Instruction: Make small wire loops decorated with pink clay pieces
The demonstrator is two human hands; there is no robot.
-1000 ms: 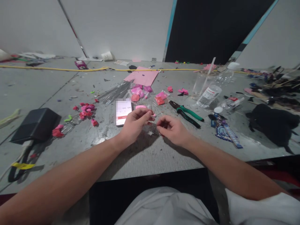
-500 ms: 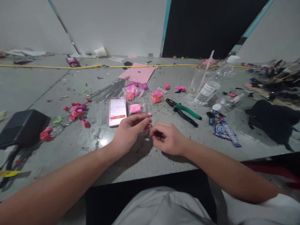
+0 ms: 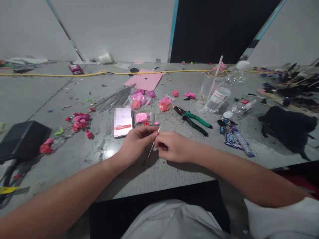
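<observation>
A thin, light-coloured wire-like stick (image 3: 151, 150) slants between my fingertips over the table. My left hand (image 3: 136, 141) is closed, thumb and fingers pinched at the stick's upper part. My right hand (image 3: 174, 146) is curled shut, its fingertips against the same stick and touching the left fingertips. Just beyond the left hand lie a clear packet of pink clay (image 3: 142, 117), small red bits (image 3: 146, 123) and a pink bit (image 3: 156, 123). A phone (image 3: 123, 121) with a lit screen is left of them. Whatever else sits inside the fingers is hidden.
Green-handled pliers (image 3: 195, 121) lie right of my hands. Behind are more clay packets (image 3: 164, 103), a bundle of thin wires (image 3: 117, 98) and pink paper (image 3: 146, 79). Red and pink clay flowers (image 3: 79, 121) lie left. Bottles (image 3: 218, 99) and a keychain (image 3: 235, 139) are right.
My hands have come together, the right moving slightly left to meet the left. The thin stick now shows plainly between them. The view has shifted a little.
</observation>
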